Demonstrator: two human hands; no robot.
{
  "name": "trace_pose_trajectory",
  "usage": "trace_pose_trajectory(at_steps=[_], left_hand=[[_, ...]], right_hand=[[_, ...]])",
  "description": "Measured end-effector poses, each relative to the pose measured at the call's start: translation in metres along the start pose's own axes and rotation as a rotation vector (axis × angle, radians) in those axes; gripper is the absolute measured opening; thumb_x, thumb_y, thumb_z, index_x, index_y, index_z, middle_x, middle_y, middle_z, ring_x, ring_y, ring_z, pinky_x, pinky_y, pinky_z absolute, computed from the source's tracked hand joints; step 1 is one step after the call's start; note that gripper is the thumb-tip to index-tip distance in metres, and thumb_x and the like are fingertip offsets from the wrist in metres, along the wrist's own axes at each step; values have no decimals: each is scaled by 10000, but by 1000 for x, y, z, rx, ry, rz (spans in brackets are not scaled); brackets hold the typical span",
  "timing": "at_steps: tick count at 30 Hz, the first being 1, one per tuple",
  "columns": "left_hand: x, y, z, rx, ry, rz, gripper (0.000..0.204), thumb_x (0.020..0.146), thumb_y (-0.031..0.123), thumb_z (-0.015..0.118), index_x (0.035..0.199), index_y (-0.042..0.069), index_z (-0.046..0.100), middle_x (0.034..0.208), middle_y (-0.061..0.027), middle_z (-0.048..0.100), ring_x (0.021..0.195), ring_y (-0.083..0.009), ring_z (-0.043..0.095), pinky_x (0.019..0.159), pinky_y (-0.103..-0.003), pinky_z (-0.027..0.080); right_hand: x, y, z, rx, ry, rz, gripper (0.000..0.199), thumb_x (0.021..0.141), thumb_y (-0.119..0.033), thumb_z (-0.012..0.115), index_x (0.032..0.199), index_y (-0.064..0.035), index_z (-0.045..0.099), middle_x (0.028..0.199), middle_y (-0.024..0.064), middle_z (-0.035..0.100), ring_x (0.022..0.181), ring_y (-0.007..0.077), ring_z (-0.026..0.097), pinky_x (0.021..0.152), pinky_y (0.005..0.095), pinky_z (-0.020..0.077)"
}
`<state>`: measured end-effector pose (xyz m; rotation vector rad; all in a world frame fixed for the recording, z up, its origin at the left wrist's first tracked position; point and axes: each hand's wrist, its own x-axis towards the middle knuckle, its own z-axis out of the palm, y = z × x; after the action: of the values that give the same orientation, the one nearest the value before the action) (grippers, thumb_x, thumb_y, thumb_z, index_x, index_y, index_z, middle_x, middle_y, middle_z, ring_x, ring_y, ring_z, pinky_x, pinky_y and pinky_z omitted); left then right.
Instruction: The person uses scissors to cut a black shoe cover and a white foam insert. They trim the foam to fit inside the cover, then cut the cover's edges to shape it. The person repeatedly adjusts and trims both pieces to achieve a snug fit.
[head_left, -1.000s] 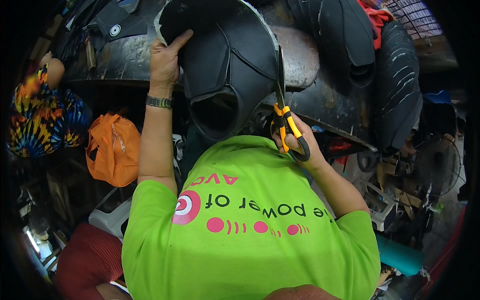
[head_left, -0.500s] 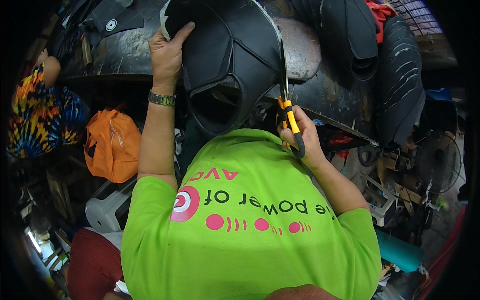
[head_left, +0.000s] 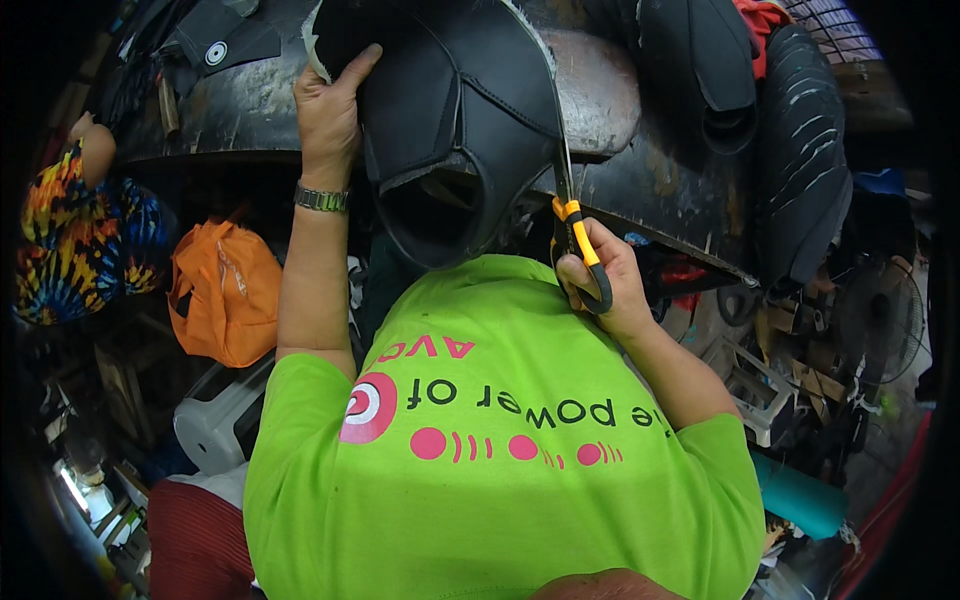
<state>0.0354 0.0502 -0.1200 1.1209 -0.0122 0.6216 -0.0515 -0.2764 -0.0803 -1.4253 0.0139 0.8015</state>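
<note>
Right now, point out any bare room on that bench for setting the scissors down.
One bare patch: the worn bench top, between the black piece held by the left hand and the dark pieces piled right. Elsewhere is crowded. The right hand grips the scissors.

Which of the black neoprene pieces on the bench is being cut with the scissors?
The black hood-shaped piece at centre, held at its upper left edge by the left hand; the right hand runs orange-handled scissors along its right edge.

Cluttered workshop, fan (head_left: 880, 320), white stool (head_left: 215, 420)
</note>
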Motion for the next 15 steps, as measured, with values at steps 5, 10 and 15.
trace_pose_trajectory(at_steps=[5,10,15], left_hand=[[3,6,-8,-11,-79,-121,216,857,-23,725,1062,45,725,1023,-48,738,891,-135,699,813,-268,564],[2,6,-5,12,-186,-106,234,862,-24,720,1087,39,717,1029,-58,738,887,-134,701,804,-263,569],[-1,7,-2,-1,-184,-159,237,864,-26,716,1092,40,719,1023,-54,739,875,-130,702,793,-259,570]], right_hand=[[3,-5,-4,-41,-113,-35,354,883,-326,695,1030,-56,519,765,8,528,660,86,528,646,238,464],[10,-7,0,59,-73,-49,373,907,-345,667,1062,-40,518,760,18,531,662,99,532,642,247,462],[17,-10,1,75,-111,-82,361,923,-327,667,1073,-34,519,761,15,530,639,83,514,585,231,449]])
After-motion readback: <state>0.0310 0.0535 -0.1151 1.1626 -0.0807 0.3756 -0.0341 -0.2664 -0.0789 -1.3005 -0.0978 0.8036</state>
